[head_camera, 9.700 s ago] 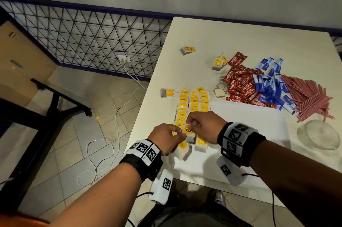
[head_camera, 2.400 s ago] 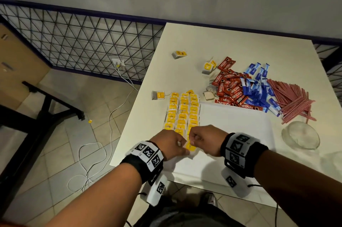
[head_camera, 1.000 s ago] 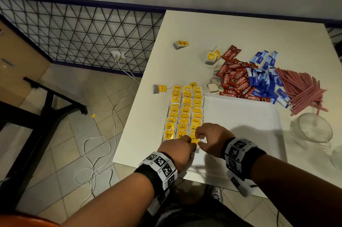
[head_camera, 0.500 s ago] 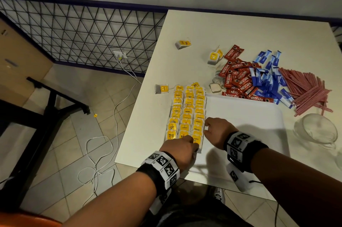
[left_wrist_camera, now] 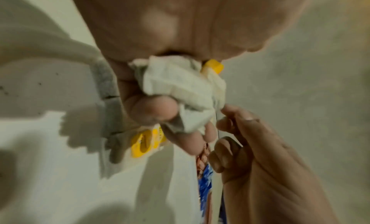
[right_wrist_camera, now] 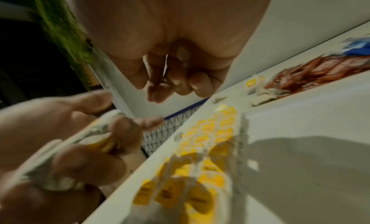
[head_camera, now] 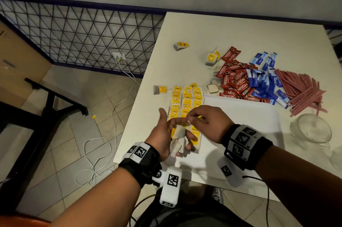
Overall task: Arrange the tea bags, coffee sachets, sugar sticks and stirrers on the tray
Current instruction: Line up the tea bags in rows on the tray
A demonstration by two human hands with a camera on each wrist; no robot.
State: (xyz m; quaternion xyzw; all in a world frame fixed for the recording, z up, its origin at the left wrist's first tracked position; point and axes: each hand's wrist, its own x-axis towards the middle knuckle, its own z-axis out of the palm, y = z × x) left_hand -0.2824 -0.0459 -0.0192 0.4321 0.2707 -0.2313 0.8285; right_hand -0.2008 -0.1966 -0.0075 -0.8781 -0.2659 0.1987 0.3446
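My left hand (head_camera: 172,130) hovers palm-up over the tray's near left corner, its fingers curled round a small bundle of tea bags (head_camera: 178,139), seen close up as crumpled white tea bags (left_wrist_camera: 180,91). My right hand (head_camera: 193,118) meets it and pinches the yellow tag and string of one tea bag (head_camera: 199,117). Rows of yellow-tagged tea bags (head_camera: 186,100) lie along the left edge of the white tray (head_camera: 240,125). Behind the tray lie red coffee sachets (head_camera: 235,80), blue sugar sticks (head_camera: 264,79) and red stirrers (head_camera: 303,91).
Loose tea bags lie on the white table: one far back (head_camera: 180,45), one pair (head_camera: 211,59), one left of the rows (head_camera: 160,90), some by the sachets (head_camera: 212,88). A glass bowl (head_camera: 311,128) stands right of the tray. The table's left edge drops to a tiled floor with cables.
Both hands have lifted off the rows of tea bags. The left hand has turned palm-up with a bundle of tea bags, and the right hand has come to it and pinched a tag.
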